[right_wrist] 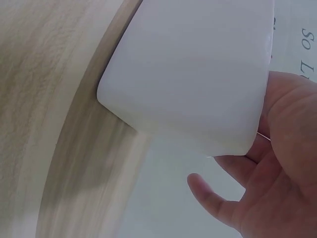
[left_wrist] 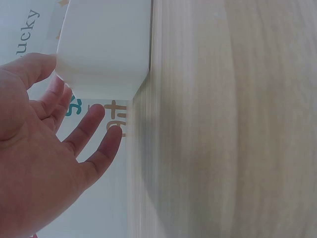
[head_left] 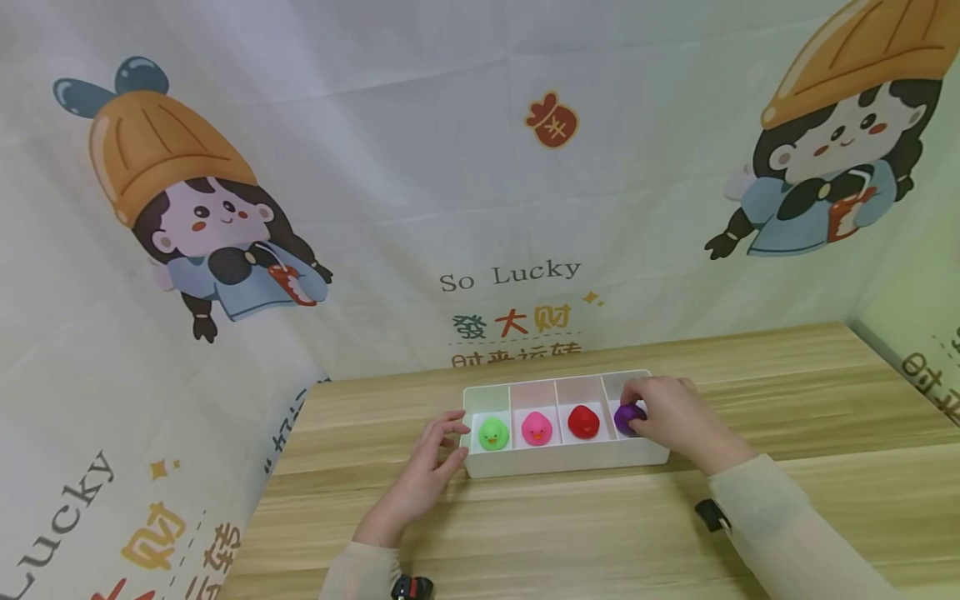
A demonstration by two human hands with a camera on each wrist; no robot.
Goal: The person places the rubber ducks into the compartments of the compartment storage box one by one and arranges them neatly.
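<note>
A long white box [head_left: 566, 458] with compartments side by side lies on the table. From left to right its compartments hold a green toy duck [head_left: 493, 433], a pink toy duck [head_left: 537, 428], a red toy duck [head_left: 583, 422] and a purple toy duck [head_left: 628, 417]. My right hand [head_left: 672, 414] reaches over the right end and pinches the purple duck, partly covering it. At the box's left end, my left hand [head_left: 429, 467] touches the rim with relaxed, spread fingers. Both wrist views show the box's outer wall [left_wrist: 106, 49] beside the hand; its inside is hidden there.
The wooden table [head_left: 570, 533] extends in front of the box and to both sides. Behind it hangs a pale printed cloth [head_left: 420, 167] with cartoon figures and lettering, and the cloth also covers the left and right sides.
</note>
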